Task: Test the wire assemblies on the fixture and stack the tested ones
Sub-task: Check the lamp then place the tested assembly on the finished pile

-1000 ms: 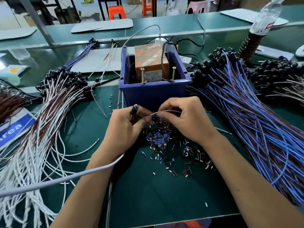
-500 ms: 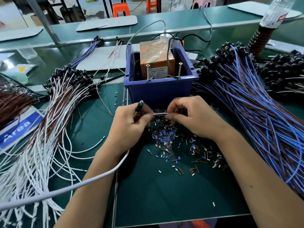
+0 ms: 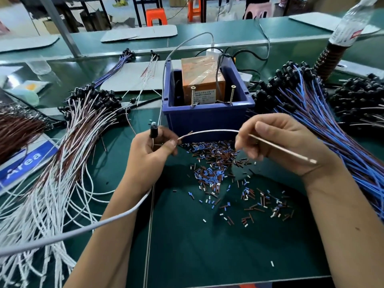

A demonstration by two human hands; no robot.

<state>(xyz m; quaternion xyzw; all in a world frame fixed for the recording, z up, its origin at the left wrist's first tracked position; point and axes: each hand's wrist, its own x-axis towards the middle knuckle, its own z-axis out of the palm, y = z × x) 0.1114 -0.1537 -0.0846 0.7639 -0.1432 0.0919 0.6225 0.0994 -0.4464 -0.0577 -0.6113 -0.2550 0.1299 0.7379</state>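
Head view: left hand (image 3: pixel 151 146) grips the wire assembly (image 3: pixel 209 133) by its black end, right hand (image 3: pixel 276 142) pinches its stripped tails; next, probably touching them to the fixture (image 3: pixel 203 84) screws.

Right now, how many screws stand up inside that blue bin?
2. One screw stands at the front left of the blue bin, the other screw at the front right, both before the orange box.

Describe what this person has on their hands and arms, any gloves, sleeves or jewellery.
Nothing is worn. The left hand and right hand are bare, without gloves or visible rings. Both forearms are bare too, with no sleeves, watch or wristband showing.
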